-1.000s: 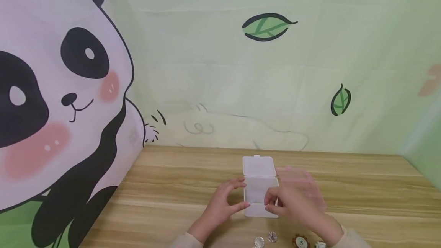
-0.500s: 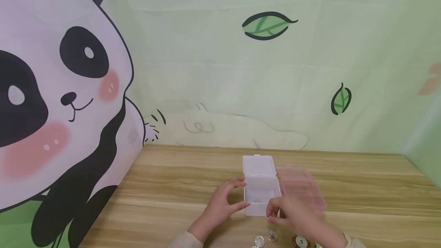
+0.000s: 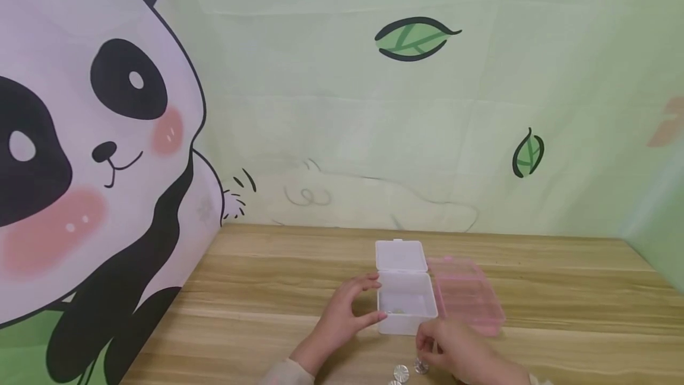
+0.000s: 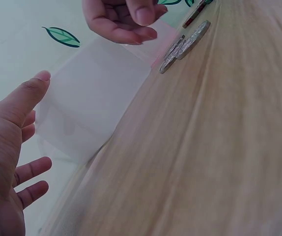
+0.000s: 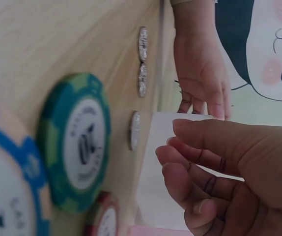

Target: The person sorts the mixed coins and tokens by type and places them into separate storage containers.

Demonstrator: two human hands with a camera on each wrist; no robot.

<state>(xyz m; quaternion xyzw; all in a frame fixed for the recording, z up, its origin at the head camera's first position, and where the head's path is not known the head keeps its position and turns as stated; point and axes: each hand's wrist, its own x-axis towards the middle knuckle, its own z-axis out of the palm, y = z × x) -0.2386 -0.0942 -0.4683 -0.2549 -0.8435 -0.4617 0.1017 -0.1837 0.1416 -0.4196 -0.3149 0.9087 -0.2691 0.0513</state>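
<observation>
A white plastic box stands on the wooden table with its lid raised at the back. Something small and pale lies inside. My left hand rests at the box's left side, thumb near the front corner and fingers spread along the wall. Just in front of the box, my right hand hovers over a silver coin, fingers bent loosely and nothing seen between them. Two more silver coins, one upper and one lower, lie beside it in the right wrist view.
A pink translucent case sits right of the white box. Nearer the right wrist camera lie a green poker chip, a blue poker chip and a red poker chip. A panda-printed cloth hangs behind the table.
My right hand has moved away from over the white box, down toward the coins in front. My left hand has stayed at the box's side.
</observation>
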